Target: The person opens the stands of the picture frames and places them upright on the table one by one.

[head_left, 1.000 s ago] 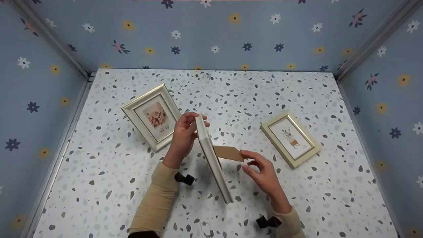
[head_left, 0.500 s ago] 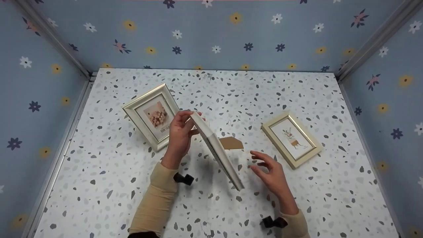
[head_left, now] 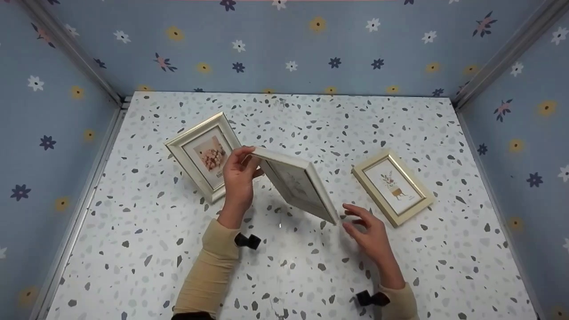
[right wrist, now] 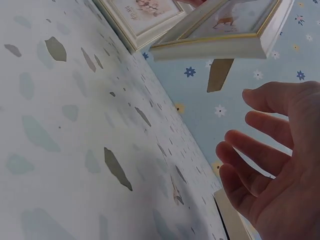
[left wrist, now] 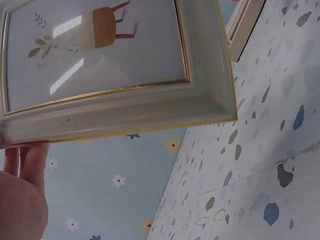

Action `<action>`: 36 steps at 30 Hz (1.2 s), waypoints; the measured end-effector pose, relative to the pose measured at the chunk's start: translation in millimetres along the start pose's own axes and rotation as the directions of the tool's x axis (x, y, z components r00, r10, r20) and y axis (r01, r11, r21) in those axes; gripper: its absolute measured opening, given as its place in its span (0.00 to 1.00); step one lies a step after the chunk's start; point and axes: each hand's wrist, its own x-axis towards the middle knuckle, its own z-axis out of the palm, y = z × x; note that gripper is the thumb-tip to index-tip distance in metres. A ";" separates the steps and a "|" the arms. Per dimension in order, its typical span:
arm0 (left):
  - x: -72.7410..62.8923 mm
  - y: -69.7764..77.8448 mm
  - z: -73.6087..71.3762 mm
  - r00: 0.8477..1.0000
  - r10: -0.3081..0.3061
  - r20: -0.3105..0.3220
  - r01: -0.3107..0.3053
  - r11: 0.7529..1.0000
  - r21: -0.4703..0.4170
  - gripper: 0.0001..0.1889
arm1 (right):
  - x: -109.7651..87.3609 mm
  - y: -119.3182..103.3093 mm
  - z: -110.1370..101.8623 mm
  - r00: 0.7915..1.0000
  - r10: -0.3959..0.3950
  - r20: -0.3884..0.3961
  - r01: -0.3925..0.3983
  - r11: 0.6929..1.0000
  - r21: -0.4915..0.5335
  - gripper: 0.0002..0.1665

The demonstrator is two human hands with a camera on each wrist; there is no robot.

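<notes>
My left hand point(head_left: 238, 178) grips one corner of a cream picture frame point(head_left: 295, 184), which hangs tilted above the table. Its glazed front with a plant-pot drawing faces down and toward me. In the left wrist view the fingers point(left wrist: 35, 165) hold the cream border point(left wrist: 125, 107) with its gold trim. My right hand point(head_left: 369, 231) hovers just right of the frame's lower corner, with loosely bent fingers and nothing in them. A brown stand flap point(right wrist: 220, 75) sticks out from the frame's back in the right wrist view. In the head view the frame hides this flap.
Behind my left hand stands a silvery-cream frame point(head_left: 209, 160) with a flower photo. On the right a smaller gold-cream frame point(head_left: 393, 189) shows a plant drawing. Speckled white tabletop point(head_left: 284, 275) meets blue flowered walls point(head_left: 284, 49) at the back and sides.
My right hand has let go of the brown flap and drawn back rightward. The left hand has turned the held frame from nearly edge-on so its glazed front shows.
</notes>
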 end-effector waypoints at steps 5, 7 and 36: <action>-0.4 1.1 2.3 0.999 0.043 -0.013 -0.042 0.994 0.098 0.09 | 1.8 0.0 -3.6 1.000 -0.015 -0.015 0.015 1.000 0.005 0.24; -0.1 1.1 3.0 0.998 0.061 -0.013 -0.059 0.991 0.123 0.10 | 2.5 0.0 -4.6 1.000 -0.019 -0.024 0.019 1.000 0.003 0.24; 36.6 -0.2 28.0 0.987 0.154 -0.035 -0.133 0.933 0.335 0.13 | -2.3 33.5 13.1 0.988 0.066 0.136 -0.047 0.990 -0.136 0.24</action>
